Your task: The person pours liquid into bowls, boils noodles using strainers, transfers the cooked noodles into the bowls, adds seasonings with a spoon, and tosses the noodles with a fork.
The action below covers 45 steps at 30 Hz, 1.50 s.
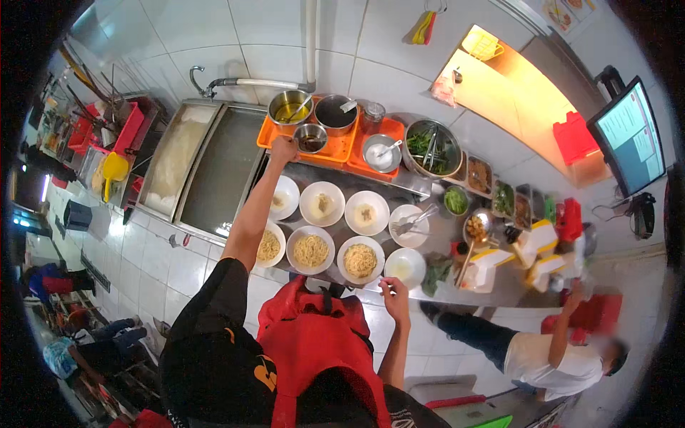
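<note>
My left hand (285, 148) reaches over the counter with its fingers curled, against a small steel bowl of dark sauce (310, 139). Whether it grips the rim or a utensil is hidden. That bowl is on an orange tray (334, 154) beside a steel pot of yellow oil (290, 107) and a pot of dark liquid (336, 114). My right hand (396, 298), loosely curled with nothing visible in it, is by a white bowl of pale liquid (405, 267). To its left are noodle bowls (360, 260). Behind them stand bowls with a little seasoning (366, 213) and a bowl with metal utensils (411, 225).
Water-filled metal basins (219, 166) adjoin the counter on the left. A bowl of greens with tongs (433, 148) and food containers (479, 174) line the back right. Takeaway boxes (484, 270) stand farther right, near a co-worker (556, 364). A monitor (631, 136) hangs above.
</note>
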### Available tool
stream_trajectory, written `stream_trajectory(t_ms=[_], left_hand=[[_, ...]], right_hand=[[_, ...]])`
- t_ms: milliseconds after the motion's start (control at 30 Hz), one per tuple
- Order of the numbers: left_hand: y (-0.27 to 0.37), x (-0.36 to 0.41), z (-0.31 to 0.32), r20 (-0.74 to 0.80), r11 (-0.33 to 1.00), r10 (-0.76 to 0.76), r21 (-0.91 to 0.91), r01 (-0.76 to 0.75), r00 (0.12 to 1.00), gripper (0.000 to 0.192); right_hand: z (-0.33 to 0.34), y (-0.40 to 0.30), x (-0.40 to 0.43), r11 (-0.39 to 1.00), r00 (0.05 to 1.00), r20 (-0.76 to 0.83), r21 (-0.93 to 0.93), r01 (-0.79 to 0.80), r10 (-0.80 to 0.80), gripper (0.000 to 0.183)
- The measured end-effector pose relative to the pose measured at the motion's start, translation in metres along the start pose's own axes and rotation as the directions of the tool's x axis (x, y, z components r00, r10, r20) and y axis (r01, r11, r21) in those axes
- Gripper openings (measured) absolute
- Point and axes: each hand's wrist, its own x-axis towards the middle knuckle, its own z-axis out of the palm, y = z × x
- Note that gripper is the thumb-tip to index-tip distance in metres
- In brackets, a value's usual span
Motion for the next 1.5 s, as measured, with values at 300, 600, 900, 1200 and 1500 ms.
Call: stream_trajectory(t_ms=[300, 600, 900, 1200, 1500], left_hand=[[0.023, -0.152, -0.014, -0.371, 0.918, 0.391, 0.226, -0.326, 0.843, 0.029], [-0.097, -0.418, -0.086, 0.368, 0.972, -0.177, 0.212, 0.103, 0.913, 0.026], [-0.366, -0.682, -0.080, 0.012, 0.365, -0.926, -0.233, 0.901, 0.378, 0.022], [-0.389, -0.707, -0.026, 0.278, 0.246, -0.902, -0.300, 0.922, 0.331, 0.024], [-0.311, -0.546, -0.095, -0.052, 0.673, -0.706, -0.362, 0.645, 0.707, 0.026]], right_hand=[[0.066, -0.146, 0.250, 0.898, 0.878, 0.188, 0.076, 0.433, -0.439, 0.012], [0.134, -0.236, 0.494, 0.335, 0.858, 0.099, -0.893, 0.300, -0.504, 0.024], [0.133, -0.226, 0.558, 0.563, 0.973, -0.003, -0.816, 0.131, -0.230, 0.031], [0.191, -0.232, 0.472, 0.617, 0.726, 0.112, -0.449, 0.646, -0.679, 0.022], [0.162, -0.247, 0.415, 0.731, 0.785, -0.073, -0.425, 0.533, -0.615, 0.022]])
